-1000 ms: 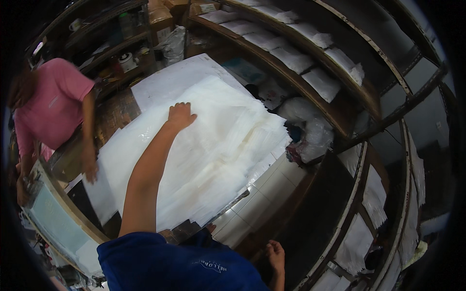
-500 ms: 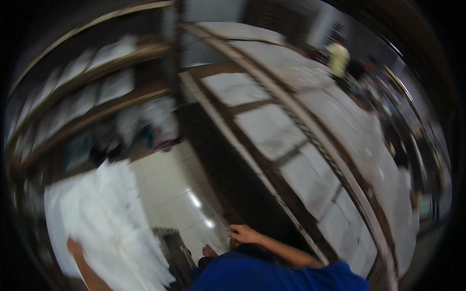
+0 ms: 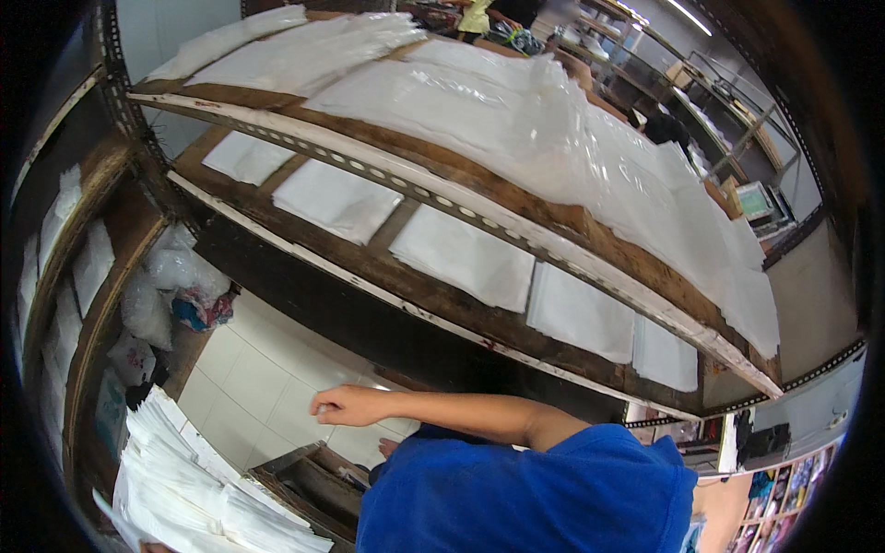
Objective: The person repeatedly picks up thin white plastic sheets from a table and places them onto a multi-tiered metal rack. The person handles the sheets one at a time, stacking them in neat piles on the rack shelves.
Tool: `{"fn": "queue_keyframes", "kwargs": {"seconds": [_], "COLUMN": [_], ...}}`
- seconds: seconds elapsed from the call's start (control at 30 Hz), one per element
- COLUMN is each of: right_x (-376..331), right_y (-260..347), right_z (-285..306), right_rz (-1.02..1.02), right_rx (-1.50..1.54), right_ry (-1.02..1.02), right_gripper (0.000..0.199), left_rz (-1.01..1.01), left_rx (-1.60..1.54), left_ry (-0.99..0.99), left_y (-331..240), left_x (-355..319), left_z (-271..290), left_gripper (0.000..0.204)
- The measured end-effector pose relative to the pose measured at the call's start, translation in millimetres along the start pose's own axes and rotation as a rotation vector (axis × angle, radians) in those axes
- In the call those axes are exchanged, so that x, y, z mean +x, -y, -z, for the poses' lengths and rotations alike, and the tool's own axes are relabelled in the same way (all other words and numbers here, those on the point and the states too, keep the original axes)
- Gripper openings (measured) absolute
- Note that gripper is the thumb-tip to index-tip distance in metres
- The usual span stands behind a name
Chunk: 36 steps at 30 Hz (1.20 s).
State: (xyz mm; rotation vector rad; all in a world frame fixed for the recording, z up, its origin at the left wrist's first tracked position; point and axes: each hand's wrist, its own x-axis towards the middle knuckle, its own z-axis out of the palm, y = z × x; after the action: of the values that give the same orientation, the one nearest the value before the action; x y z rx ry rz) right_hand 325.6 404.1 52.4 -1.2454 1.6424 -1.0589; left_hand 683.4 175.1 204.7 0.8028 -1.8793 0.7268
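A thick pile of thin white sheets or bags (image 3: 198, 479) spreads fan-like at the lower left, its edges uneven. My left hand (image 3: 155, 547) shows only as a sliver at the bottom rim beside this pile, and its fingers are hidden. Over the tiled floor, my right hand (image 3: 348, 405) is held in the air with the fingers curled in loosely. I see nothing held in it. Between the pile and my body is a dark wooden box-like piece (image 3: 313, 475).
A long metal-framed shelf (image 3: 442, 198) crosses ahead, with stacks of clear and white plastic bags (image 3: 461, 258) on two levels. At left stands another shelf (image 3: 115, 276) with white stacks. Filled plastic bags (image 3: 175, 276) lie in the corner. People and racks appear far right.
The view has swung to the right, bringing the long shelf across the middle. The white pile and my left hand now sit lower at the left. My right hand stays loosely curled.
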Motion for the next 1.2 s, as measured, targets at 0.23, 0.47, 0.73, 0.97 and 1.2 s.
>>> {"fn": "queue_keyframes", "kwargs": {"seconds": [0.23,0.47,0.73,0.97,1.2], "right_x": [0.7,-26.0,-131.8,-408.2,-540.2], "right_y": [57.1,43.5,39.4,-56.2,-114.0], "right_z": [3.3,28.2,134.7,240.6,228.5], "right_rz": [-0.079,-0.148,-0.2,-0.706,-1.147], "right_rx": [0.582,0.576,0.0,-0.135,-0.327], "right_ry": [0.12,-0.035,-0.532,-1.285,-1.421], "right_gripper": [0.032,0.029,0.031,0.034,0.035], "left_rz": [-0.356,-0.549,-0.445,-0.178,-0.158], "left_rx": [-0.862,-1.124,-1.273,-1.249,-1.212], "left_ry": [0.408,0.392,0.435,0.714,0.765], "left_y": [-165.0,-270.6,-320.0,-320.8,-314.7], "left_x": [-36.9,-61.0,-54.8,-77.6,-81.3], "left_z": [-8.5,-23.1,-14.2,-25.6,-37.6], "left_gripper": [0.024,0.025,0.024,0.018,0.015]}}
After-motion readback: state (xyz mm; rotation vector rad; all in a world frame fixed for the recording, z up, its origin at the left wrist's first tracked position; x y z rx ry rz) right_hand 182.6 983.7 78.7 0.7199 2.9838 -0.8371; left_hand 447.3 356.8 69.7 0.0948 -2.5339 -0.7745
